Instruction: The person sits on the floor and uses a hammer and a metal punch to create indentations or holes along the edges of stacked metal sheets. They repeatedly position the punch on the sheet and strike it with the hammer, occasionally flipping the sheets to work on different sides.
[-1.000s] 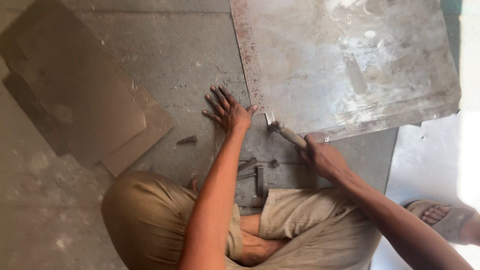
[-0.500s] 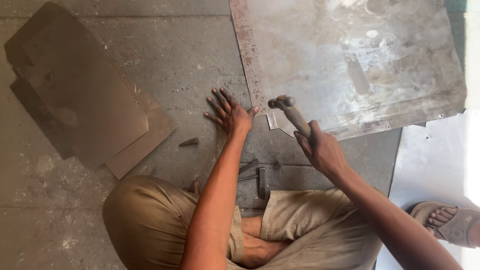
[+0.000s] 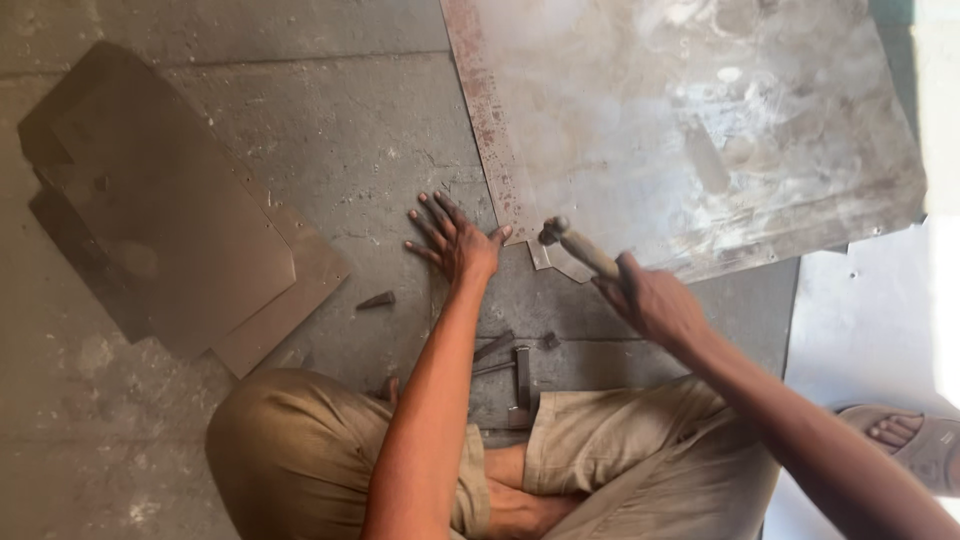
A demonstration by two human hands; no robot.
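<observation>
My left hand [image 3: 455, 238] lies flat on the concrete floor, fingers spread, its thumb touching the near corner of a large scuffed metal sheet [image 3: 690, 120]. My right hand [image 3: 655, 300] grips the handle of a hammer [image 3: 580, 247], whose head hangs just above the sheet's cut corner. I sit cross-legged in tan trousers [image 3: 300, 450] right behind both hands.
A stack of brown cut metal plates [image 3: 170, 230] lies at the left. A small chisel-like piece [image 3: 376, 300] rests on the floor beside them. More small tools [image 3: 515, 370] lie between my knees. Another person's sandalled foot [image 3: 915, 440] is at the right edge.
The hammer, down against the sheet's corner a second ago, has been raised and swung left above it. My left hand has stayed flat on the floor.
</observation>
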